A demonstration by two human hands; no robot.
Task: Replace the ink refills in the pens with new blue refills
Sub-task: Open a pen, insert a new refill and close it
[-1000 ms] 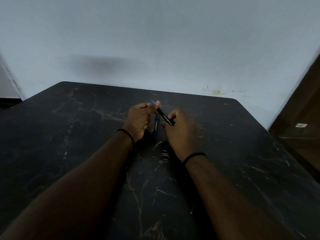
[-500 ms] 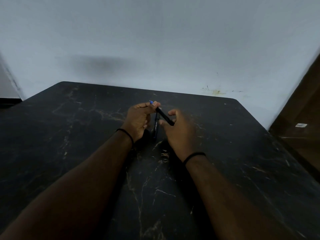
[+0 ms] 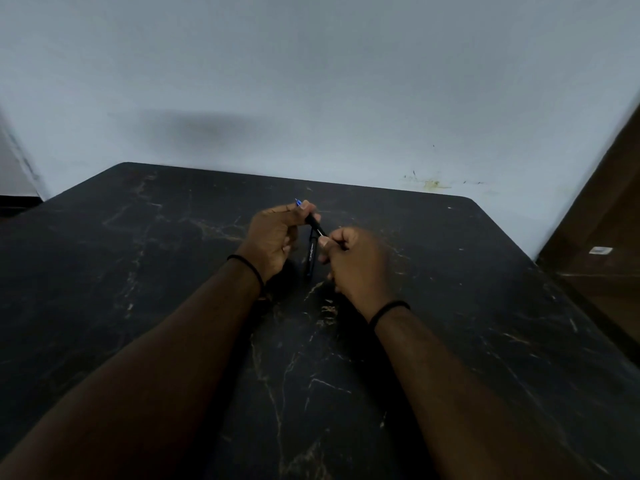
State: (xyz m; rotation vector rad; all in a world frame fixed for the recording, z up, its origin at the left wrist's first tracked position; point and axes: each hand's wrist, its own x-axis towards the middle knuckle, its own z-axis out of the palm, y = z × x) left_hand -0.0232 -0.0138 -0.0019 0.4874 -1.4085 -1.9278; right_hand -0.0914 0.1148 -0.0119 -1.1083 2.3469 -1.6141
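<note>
My left hand (image 3: 273,239) pinches the front end of a black pen (image 3: 311,220) above the table, its blue tip (image 3: 297,201) pointing up and away. My right hand (image 3: 356,263) is closed around the pen's rear end, which its fingers hide. A thin pale rod (image 3: 322,232), apparently the refill, shows between the two hands. A second black pen (image 3: 310,256) with white lettering lies on the black marble table (image 3: 138,271), under and between my hands.
A pale wall (image 3: 311,81) stands right behind the table's far edge. Brown wooden furniture (image 3: 599,244) stands at the right side. Each wrist wears a black band.
My right hand has closed and slid down and right along the pen, away from my left hand. A thin pale rod now shows between them. My left hand has stayed put.
</note>
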